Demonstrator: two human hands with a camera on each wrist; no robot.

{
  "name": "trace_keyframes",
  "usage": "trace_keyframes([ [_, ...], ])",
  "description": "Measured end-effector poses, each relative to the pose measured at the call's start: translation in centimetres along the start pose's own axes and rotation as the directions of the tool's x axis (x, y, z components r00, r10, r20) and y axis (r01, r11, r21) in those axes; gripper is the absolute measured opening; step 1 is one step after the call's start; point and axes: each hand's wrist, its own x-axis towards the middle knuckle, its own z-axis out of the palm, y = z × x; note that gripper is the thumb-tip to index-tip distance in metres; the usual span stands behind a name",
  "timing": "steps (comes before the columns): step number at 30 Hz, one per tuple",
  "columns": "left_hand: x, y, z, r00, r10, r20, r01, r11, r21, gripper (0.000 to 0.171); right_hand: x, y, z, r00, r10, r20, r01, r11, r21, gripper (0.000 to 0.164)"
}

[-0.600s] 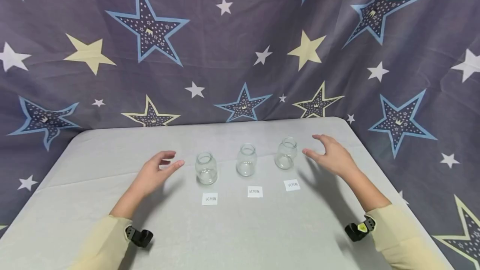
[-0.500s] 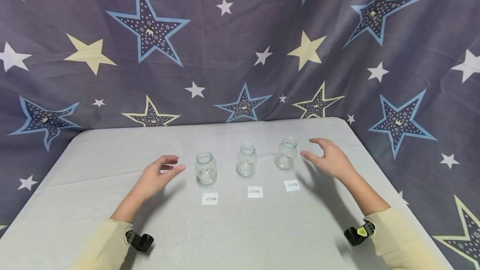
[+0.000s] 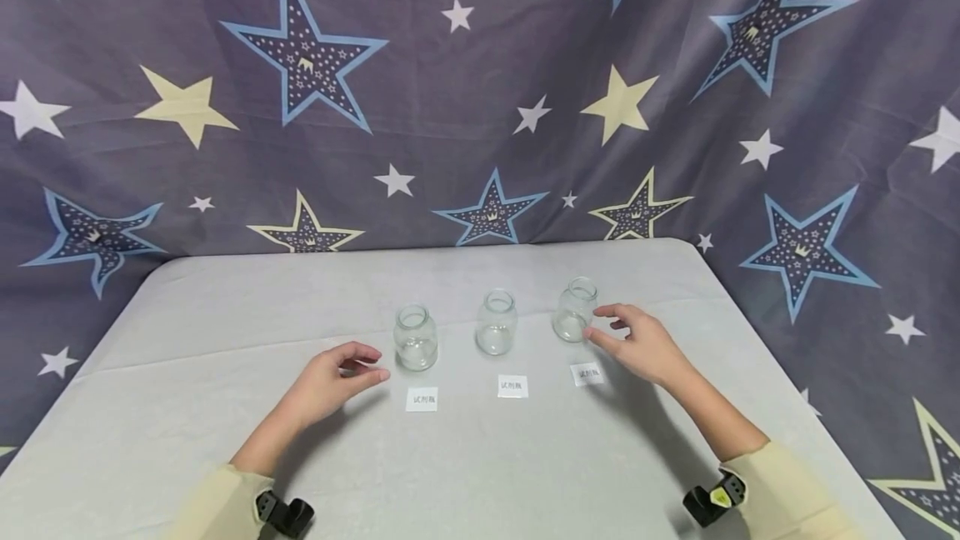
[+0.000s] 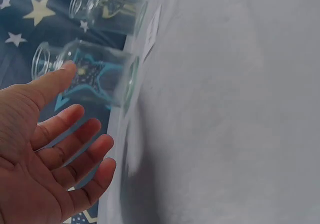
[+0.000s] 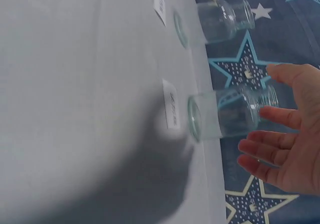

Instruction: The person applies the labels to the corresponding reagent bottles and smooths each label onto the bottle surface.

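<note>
Three clear glass jars without lids stand upright in a row: a left jar [image 3: 416, 342], a middle jar [image 3: 496, 326] and a right jar [image 3: 574, 313]. My left hand [image 3: 333, 382] is just left of the left jar, fingers relaxed and holding nothing. In the left wrist view the thumb overlaps that left jar [image 4: 95, 76]. At the right jar's right side, my right hand [image 3: 637, 346] has its thumb and fingertips right by the glass. The right wrist view shows this right jar [image 5: 230, 113] beyond the loosely spread fingers, with the palm bare.
White cards with printed characters lie in front of the jars: a left card [image 3: 422, 399], a middle card [image 3: 513, 387] and a right card [image 3: 587, 374]. A pale cloth covers the table [image 3: 465, 473]. Behind it hangs a dark star-patterned curtain [image 3: 420, 107].
My right hand has moved left and nearer, up to the right jar. My left hand has come nearer and slightly right, towards the left jar. The jars stay in place.
</note>
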Motion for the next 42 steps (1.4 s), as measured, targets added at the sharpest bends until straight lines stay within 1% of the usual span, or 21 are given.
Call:
trace_keyframes([
  [4,-0.4,0.1,0.5,1.000,0.004,0.028,-0.004,1.000,0.004,0.038,-0.3,-0.8,0.8,0.999,-0.028,0.018,0.028,0.999,0.025,0.042],
  [13,-0.6,0.0,1.8,0.996,0.051,0.080,-0.053,0.998,0.017,0.034,-0.7,-3.0,2.9,0.995,-0.059,0.085,0.048,0.991,0.121,0.033],
  [17,-0.5,0.0,2.3,0.993,0.064,0.098,-0.071,0.995,0.067,0.032,-0.7,-4.1,4.2,0.988,-0.114,0.109,0.096,0.983,0.157,0.029],
  [22,-0.4,0.3,2.8,0.990,0.089,0.109,-0.106,0.982,0.157,0.029,-0.8,-5.5,5.9,0.970,-0.198,0.142,0.167,0.965,0.200,0.026],
  [26,-0.4,0.7,2.9,0.988,0.105,0.111,-0.125,0.974,0.191,0.029,-0.7,-6.7,7.1,0.957,-0.235,0.168,0.191,0.951,0.243,0.026],
  [29,-0.4,1.0,3.0,0.987,0.110,0.113,-0.133,0.967,0.218,0.029,-0.7,-7.7,8.0,0.949,-0.253,0.190,0.200,0.946,0.256,0.026],
  [32,-0.5,1.2,3.1,0.986,0.119,0.120,-0.146,0.959,0.245,0.029,-0.7,-8.7,8.9,0.938,-0.272,0.215,0.214,0.942,0.259,0.025],
  [37,-0.4,1.3,3.3,0.985,0.130,0.114,-0.157,0.950,0.268,0.028,-0.5,-9.9,10.3,0.918,-0.319,0.235,0.258,0.932,0.255,0.024],
  [42,-0.3,1.3,3.5,0.985,0.125,0.118,-0.154,0.946,0.285,0.028,-0.3,-11.0,11.4,0.900,-0.354,0.254,0.308,0.929,0.204,0.023],
])
